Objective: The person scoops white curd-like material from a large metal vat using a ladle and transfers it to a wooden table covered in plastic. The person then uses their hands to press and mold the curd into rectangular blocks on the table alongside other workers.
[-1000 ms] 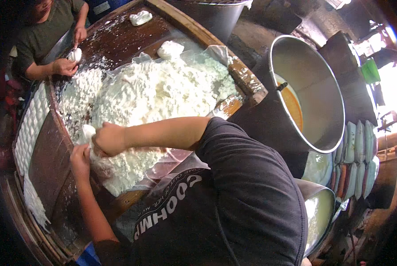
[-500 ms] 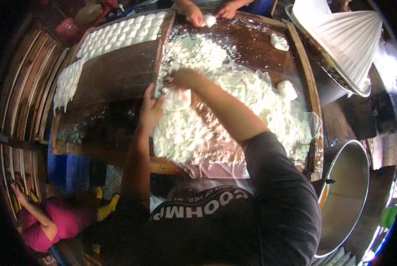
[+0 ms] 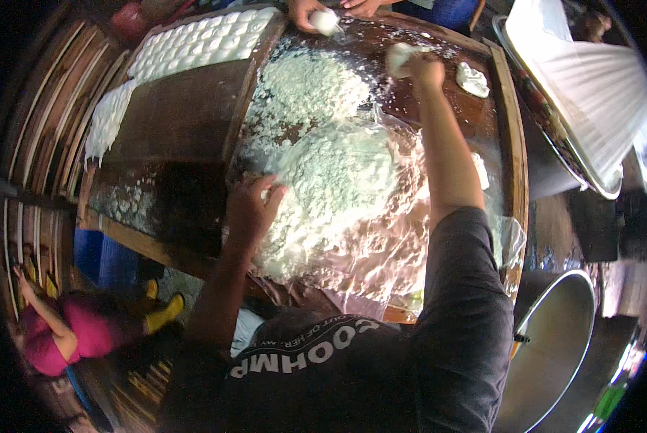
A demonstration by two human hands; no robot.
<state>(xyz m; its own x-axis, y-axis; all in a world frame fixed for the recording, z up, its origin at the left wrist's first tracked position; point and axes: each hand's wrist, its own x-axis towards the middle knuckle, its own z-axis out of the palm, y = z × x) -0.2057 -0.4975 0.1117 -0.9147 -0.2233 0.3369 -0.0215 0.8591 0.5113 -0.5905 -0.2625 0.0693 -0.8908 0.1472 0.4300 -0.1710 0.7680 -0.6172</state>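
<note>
Right hand point(image 3: 428, 71): clamped on white lump point(image 3: 398, 58), held at table's point(image 3: 476, 119) far side, blurred
Left hand point(image 3: 257, 208): fingers parted, placed beside white mass point(image 3: 338, 169)
Thin sheet point(image 3: 512, 238): laid under white mass, probably for containment

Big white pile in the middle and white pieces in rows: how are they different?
The big white pile looks crumbly and messy, but the white pieces look smooth and rounded.
The big white pile spreads out in a heap; the white pieces line up neatly.
Both are white.
</note>
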